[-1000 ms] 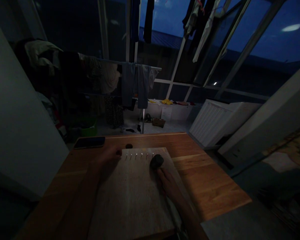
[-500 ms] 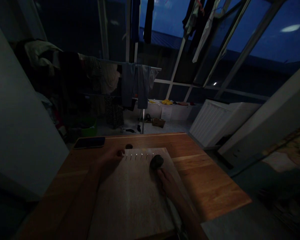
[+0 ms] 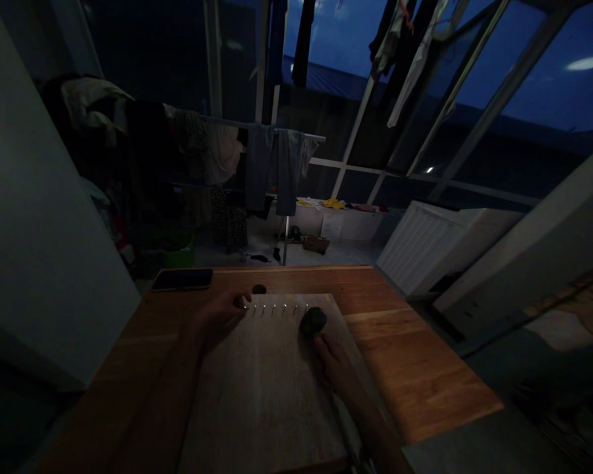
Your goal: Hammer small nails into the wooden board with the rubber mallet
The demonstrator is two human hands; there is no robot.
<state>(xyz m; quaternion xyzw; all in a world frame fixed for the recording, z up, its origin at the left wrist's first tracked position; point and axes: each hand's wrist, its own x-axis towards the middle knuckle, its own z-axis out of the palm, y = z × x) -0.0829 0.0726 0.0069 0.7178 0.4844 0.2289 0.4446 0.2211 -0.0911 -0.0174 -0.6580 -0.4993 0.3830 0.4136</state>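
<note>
A pale wooden board (image 3: 261, 388) lies on a brown wooden table (image 3: 415, 368). Near the board's far edge stands a row of several small nails (image 3: 277, 308). My left hand (image 3: 222, 313) rests at the left end of that row, fingers pinched at the first nail. My right hand (image 3: 333, 362) is closed round the handle of a dark-headed hammer (image 3: 312, 321), whose head sits on the board just right of the nails. The light is very dim.
A dark phone (image 3: 182, 280) lies at the table's far left corner, and a small dark round object (image 3: 259, 289) sits just beyond the board. Behind the table are a clothes rack with hanging garments (image 3: 257, 164), a white radiator (image 3: 425, 243) and large windows.
My left hand's fingertips have crept slightly right, up to the first nail. The hammer and right hand have hardly moved; the view has shifted a little.
</note>
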